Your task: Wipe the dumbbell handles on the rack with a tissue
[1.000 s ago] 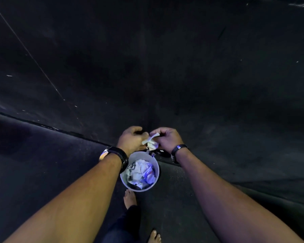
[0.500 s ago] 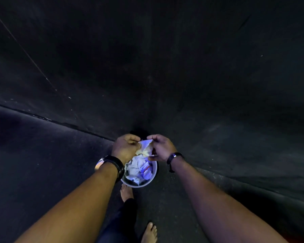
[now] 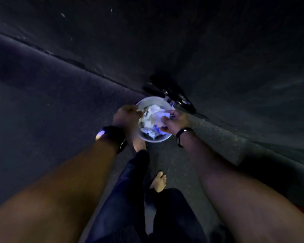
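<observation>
Crumpled white tissue (image 3: 162, 115) sits pinched in the fingertips of the right hand (image 3: 174, 122), right over the mouth of the round white plastic bin (image 3: 148, 100) on the dark floor (image 3: 42, 111). The bin already holds a heap of crumpled white paper. The left hand (image 3: 125, 116) has its fingers curled at the bin's near-left rim and seems to steady it, though the dim, blurred view leaves the exact grip uncertain. No dumbbell or rack can be made out; only some dark metal gear (image 3: 172, 95) lies just beyond the bin.

This reads as discarding a used tissue. To do it well, lower the wad inside the rim before letting go, since the bin looks full and light paper could roll off the heap. Keep the left hand on the rim so the bin does not tip or slide towards the bare foot (image 3: 139, 144) beside it.
</observation>
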Tool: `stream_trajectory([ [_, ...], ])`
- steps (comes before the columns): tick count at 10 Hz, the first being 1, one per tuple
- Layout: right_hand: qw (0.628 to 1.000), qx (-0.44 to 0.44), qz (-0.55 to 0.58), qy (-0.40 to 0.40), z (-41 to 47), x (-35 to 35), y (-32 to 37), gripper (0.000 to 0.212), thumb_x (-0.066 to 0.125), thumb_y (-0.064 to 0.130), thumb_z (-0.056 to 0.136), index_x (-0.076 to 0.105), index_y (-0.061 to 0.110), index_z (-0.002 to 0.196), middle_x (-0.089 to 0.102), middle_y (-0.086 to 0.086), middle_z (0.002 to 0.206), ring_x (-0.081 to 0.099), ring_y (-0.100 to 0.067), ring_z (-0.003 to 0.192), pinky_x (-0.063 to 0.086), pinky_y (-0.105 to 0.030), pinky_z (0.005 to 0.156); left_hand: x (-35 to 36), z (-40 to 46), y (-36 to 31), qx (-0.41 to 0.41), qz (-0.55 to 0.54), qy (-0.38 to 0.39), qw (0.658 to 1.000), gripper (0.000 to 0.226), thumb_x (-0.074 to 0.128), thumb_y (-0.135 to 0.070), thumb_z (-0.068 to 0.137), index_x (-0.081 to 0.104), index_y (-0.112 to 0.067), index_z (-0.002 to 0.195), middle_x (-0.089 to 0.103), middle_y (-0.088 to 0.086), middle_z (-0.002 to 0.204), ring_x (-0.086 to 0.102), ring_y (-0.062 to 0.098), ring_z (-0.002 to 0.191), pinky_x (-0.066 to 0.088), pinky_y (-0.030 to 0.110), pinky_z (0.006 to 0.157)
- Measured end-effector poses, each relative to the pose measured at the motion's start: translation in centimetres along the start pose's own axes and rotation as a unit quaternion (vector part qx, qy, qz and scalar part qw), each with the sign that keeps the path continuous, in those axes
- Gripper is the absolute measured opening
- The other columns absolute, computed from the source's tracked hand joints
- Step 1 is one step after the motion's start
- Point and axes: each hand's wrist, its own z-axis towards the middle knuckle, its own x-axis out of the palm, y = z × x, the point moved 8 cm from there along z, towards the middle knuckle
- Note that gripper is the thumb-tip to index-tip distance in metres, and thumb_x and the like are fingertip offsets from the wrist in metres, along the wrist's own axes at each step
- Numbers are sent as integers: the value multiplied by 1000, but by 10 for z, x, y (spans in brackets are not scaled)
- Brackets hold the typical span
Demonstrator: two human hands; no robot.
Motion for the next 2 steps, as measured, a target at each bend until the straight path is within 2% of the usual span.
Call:
stream_trajectory([
  [1,999,40,-8,-7,29,9,-24,20,62,19,92,55,16,110,58,-10,92,58,-21,63,59,-35,54,-2,13,12,-5,43,1,999,61,62,-51,55,73,-24,109,74,3,107,69,29,103,56,43,91],
  [2,995,71,-64,-18,43,12,-46,46,59,34,90,49,14,131,57,-10,100,60,-27,83,59,-47,74,-2,20,26,-10,83,-11,996,51,65,-46,68,72,-21,111,73,8,108,68,31,103,54,40,86],
])
